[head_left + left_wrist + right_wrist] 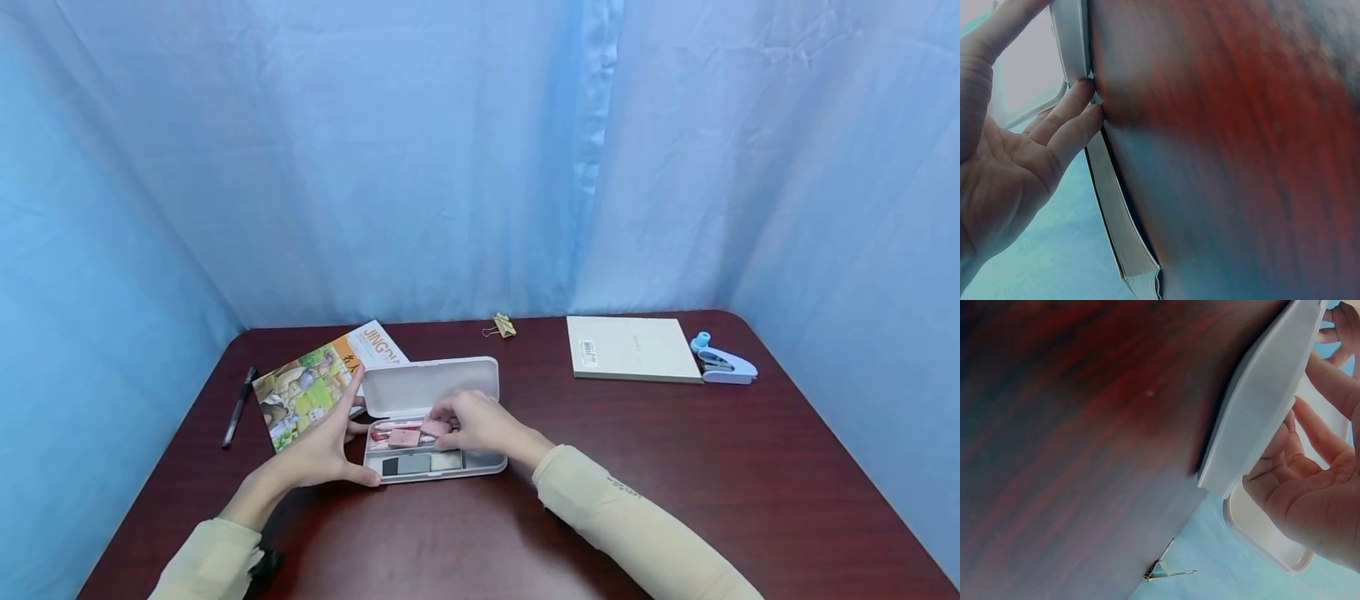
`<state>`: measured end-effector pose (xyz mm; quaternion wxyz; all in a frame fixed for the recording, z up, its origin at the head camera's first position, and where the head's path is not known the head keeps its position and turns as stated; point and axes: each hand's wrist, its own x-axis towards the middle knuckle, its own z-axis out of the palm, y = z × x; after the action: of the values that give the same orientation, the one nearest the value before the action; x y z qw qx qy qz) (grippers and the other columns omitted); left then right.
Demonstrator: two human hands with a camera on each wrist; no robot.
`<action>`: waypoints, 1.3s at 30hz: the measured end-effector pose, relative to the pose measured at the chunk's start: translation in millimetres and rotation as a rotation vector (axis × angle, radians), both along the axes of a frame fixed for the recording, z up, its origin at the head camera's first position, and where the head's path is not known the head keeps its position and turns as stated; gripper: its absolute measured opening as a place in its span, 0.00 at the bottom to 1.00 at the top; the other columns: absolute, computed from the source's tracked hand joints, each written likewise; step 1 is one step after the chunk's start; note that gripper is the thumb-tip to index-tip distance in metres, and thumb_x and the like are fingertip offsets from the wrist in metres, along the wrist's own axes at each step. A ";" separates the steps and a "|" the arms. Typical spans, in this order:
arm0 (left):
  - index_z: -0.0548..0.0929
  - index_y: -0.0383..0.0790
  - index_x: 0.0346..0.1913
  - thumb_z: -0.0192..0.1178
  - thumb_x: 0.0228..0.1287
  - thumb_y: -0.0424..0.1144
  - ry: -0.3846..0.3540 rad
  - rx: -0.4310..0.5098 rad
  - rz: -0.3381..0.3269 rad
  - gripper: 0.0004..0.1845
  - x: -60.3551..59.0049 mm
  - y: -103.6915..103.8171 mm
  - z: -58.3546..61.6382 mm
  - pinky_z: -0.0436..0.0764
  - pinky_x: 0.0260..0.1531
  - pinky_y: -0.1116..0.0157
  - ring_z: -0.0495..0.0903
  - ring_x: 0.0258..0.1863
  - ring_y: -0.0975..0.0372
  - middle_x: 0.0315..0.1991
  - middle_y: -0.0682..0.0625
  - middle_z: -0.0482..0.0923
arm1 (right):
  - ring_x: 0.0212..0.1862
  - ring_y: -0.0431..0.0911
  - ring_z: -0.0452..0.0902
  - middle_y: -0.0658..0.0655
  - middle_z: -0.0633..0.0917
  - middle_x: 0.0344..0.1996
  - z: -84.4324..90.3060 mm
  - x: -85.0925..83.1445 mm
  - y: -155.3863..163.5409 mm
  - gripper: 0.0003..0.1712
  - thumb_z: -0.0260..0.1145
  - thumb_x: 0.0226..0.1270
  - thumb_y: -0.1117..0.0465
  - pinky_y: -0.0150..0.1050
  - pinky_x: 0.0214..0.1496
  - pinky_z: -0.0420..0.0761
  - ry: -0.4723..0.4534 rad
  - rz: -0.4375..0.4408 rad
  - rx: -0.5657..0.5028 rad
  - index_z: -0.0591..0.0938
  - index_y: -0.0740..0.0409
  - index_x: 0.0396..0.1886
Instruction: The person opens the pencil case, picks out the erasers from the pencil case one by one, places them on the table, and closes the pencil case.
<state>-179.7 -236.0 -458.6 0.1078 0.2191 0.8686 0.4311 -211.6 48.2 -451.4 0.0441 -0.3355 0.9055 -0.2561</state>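
The right hand [480, 425] pinches a pink eraser [436, 427] inside the open white case [431, 421] (lid up). The left hand [326, 446], fingers straight, steadies the case's left end. The case lies mid-table [675, 467]; a book [318, 386] sits just left.

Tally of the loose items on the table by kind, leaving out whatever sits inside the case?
Pencil case, open, both hands at it: 1
Books (picture book, cream book): 2
Pen: 1
Binder clip: 1
Stapler: 1
Total: 6
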 end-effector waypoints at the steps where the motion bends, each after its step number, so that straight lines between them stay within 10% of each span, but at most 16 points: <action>1: 0.27 0.65 0.80 0.85 0.42 0.47 0.001 0.000 0.000 0.79 0.1 -0.4 -0.4 0.73 0.61 0.43 0.78 0.61 0.46 0.72 0.34 0.59 | 0.36 0.40 0.76 0.45 0.85 0.31 -0.4 0.2 -0.9 0.16 0.81 0.55 0.56 0.37 0.38 0.72 0.002 -0.009 0.006 0.90 0.50 0.45; 39: 0.26 0.65 0.80 0.85 0.42 0.46 0.004 -0.003 -0.004 0.79 0.6 0.7 -0.2 0.73 0.61 0.43 0.78 0.61 0.46 0.72 0.34 0.59 | 0.32 0.33 0.80 0.42 0.87 0.25 0.3 -1.1 1.7 0.09 0.70 0.67 0.55 0.31 0.38 0.77 -0.055 0.021 -0.113 0.90 0.51 0.44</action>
<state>-179.1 -235.3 -458.8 0.1074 0.2217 0.8691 0.4290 -212.6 49.9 -451.1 0.0524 -0.3400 0.8844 -0.3154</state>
